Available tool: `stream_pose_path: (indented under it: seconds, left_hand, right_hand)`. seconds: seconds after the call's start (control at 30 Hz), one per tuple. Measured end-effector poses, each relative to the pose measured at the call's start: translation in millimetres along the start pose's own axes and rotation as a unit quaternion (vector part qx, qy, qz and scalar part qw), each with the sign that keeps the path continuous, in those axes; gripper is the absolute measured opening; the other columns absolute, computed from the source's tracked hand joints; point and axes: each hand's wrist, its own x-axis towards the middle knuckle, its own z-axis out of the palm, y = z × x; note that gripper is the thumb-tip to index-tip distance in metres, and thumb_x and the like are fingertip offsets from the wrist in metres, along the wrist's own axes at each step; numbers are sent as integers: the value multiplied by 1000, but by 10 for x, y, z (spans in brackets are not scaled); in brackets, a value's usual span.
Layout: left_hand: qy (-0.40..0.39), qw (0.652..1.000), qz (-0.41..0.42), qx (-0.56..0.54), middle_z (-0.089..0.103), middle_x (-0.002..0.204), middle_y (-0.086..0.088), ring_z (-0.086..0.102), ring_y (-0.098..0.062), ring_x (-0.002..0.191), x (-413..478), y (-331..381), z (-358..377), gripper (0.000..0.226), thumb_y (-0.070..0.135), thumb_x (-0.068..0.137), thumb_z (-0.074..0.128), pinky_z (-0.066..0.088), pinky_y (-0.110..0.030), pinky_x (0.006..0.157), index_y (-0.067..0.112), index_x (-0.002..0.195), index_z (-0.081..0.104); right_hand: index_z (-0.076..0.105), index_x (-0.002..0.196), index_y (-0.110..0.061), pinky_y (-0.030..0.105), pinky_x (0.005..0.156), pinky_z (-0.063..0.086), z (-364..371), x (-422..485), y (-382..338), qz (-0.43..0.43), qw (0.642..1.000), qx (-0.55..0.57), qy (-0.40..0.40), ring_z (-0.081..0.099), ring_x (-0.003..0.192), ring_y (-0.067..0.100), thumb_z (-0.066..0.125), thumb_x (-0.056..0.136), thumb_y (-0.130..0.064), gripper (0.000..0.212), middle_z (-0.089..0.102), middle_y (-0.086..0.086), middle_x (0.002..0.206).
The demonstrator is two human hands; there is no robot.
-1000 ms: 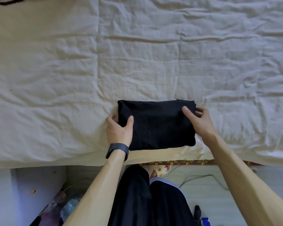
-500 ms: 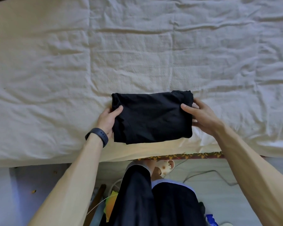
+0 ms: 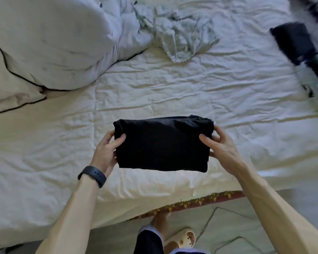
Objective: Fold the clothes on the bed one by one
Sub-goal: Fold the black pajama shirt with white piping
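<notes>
A black garment (image 3: pixel 163 143), folded into a thick rectangle, is held up above the white bed sheet (image 3: pixel 154 92) near the bed's front edge. My left hand (image 3: pixel 106 151) grips its left end, thumb on top and fingers underneath. My right hand (image 3: pixel 218 145) grips its right end the same way. A crumpled pale grey garment (image 3: pixel 178 35) lies unfolded at the far middle of the bed. Another dark folded garment (image 3: pixel 294 41), blurred, lies at the far right.
A large white pillow or duvet (image 3: pixel 50 39) with black piping fills the far left of the bed. The bed's front edge shows a patterned mattress border (image 3: pixel 200 200). Below it are the floor, my legs and a cream slipper (image 3: pixel 184 237).
Both hands have lifted the folded black garment off the sheet. The view has tilted up, bringing the pillow, the grey garment and the dark pile into sight.
</notes>
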Motion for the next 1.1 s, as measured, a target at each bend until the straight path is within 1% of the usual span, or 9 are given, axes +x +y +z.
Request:
stream_pose_path:
  seconds: [0.17, 0.27, 0.4, 0.5, 0.63, 0.73, 0.77, 0.9, 1.1]
  left_hand:
    - [-125, 989, 71, 41, 74, 98, -2, 71, -20, 80, -648, 1093, 963, 18, 13, 92, 67, 54, -37, 75, 20, 108, 68]
    - [-188, 972, 121, 71, 75, 97, -1, 72, -21, 81, -1135, 1716, 1633, 33, 14, 79, 80, 55, -38, 74, 21, 109, 68]
    - [-265, 940, 188, 102, 73, 103, -4, 69, -26, 85, -1788, 2404, 2492, 38, 30, 73, 81, 53, -40, 77, 21, 109, 71]
    - [-307, 911, 246, 126, 74, 105, -6, 70, -24, 86, -2193, 2744, 3127, 39, 30, 75, 84, 54, -36, 75, 19, 109, 71]
    - [-349, 876, 310, 123, 75, 100, -5, 71, -23, 87, -2557, 3052, 3957, 18, 19, 88, 74, 57, -39, 79, 16, 105, 71]
    - [-368, 861, 328, 126, 75, 105, -6, 71, -26, 91, -2706, 3192, 4478, 42, 24, 82, 80, 57, -41, 84, 9, 119, 65]
    - [-380, 855, 330, 127, 75, 105, -6, 72, -26, 92, -2740, 3223, 4643, 44, 24, 82, 81, 57, -39, 82, 10, 120, 65]
    - [-428, 827, 336, 143, 76, 99, -4, 73, -22, 86, -2842, 3331, 5304, 21, 17, 90, 70, 58, -29, 68, 13, 111, 70]
    - [-461, 804, 344, 149, 75, 104, -13, 72, -22, 81, -2889, 3276, 6447, 25, 13, 90, 71, 57, -27, 62, 7, 115, 68]
  right_hand:
    - [60, 129, -23, 45, 89, 59, -837, -966, -1030, -125, 988, 13, 94, 72, 107, 26, 67, 97, -16, 33, 75, 8, 114]
    - [61, 127, -25, 45, 89, 59, -1360, -1570, -1553, -187, 971, 29, 143, 72, 106, 24, 67, 97, -15, 32, 75, 7, 114]
    - [64, 121, -26, 37, 83, 58, -2026, -2330, -2050, -260, 940, 58, 212, 72, 105, 17, 66, 97, -12, 28, 76, 2, 110]
    - [65, 120, -30, 31, 78, 58, -2480, -2821, -2331, -297, 916, 66, 261, 72, 102, 15, 67, 97, -15, 27, 76, -2, 109]
    - [66, 117, -34, 36, 81, 58, -3087, -3254, -2689, -333, 881, 65, 329, 71, 105, 16, 70, 95, -18, 27, 75, -3, 112]
    - [65, 116, -32, 31, 74, 58, -3478, -3460, -2893, -352, 862, 54, 361, 73, 101, 15, 70, 96, -19, 24, 75, -2, 110]
    - [65, 116, -32, 30, 74, 58, -3597, -3518, -2934, -356, 856, 50, 372, 73, 100, 14, 70, 96, -19, 25, 75, -2, 110]
    - [65, 116, -35, 34, 80, 58, -4087, -3671, -3023, -361, 832, 43, 420, 73, 99, 15, 70, 95, -20, 26, 75, -1, 107]
    - [64, 119, -38, 30, 72, 59, -4874, -3780, -2987, -353, 802, 50, 480, 73, 98, 13, 71, 95, -21, 30, 74, -1, 110]
